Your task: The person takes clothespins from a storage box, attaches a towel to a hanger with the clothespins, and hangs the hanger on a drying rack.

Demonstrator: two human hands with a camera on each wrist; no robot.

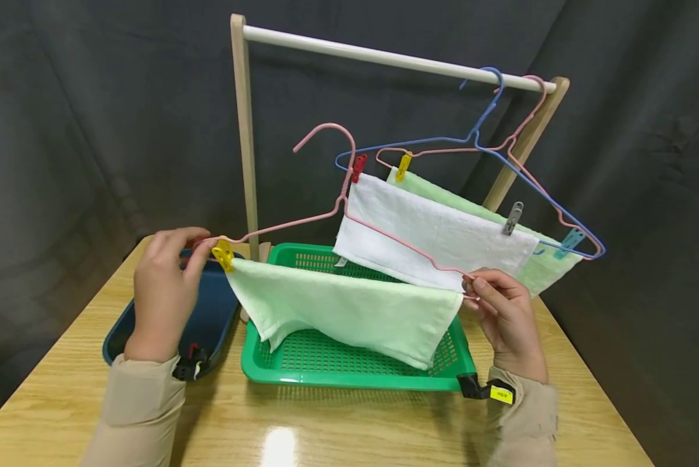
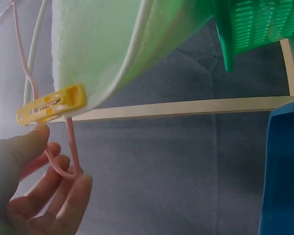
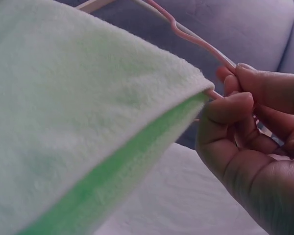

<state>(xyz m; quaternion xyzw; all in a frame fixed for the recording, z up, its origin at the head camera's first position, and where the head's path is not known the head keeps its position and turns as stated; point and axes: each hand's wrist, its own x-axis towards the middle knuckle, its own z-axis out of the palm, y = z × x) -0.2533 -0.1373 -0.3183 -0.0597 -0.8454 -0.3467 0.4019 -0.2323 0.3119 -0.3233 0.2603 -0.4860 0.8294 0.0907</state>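
Note:
A pink clothes hanger (image 1: 294,224) is held up between both hands, its hook at the top. Over its lower bar hangs a folded pale green towel (image 1: 349,305), fastened at the left corner by a yellow clothespin (image 1: 224,254). My left hand (image 1: 165,285) holds the hanger's left end, thumb right beside the yellow clothespin (image 2: 51,104) and fingers about the wire loop. At the other end, my right hand (image 1: 504,318) pinches the hanger, close to the towel's right corner (image 3: 206,85), where no clothespin shows.
Behind stands a rack with a white rail (image 1: 373,57). On it hang a blue hanger (image 1: 408,141) with a white towel (image 1: 431,224) and another pink hanger with a green towel (image 1: 542,279). A green basket (image 1: 349,378) sits below the held towel, a blue bin (image 1: 116,331) at left.

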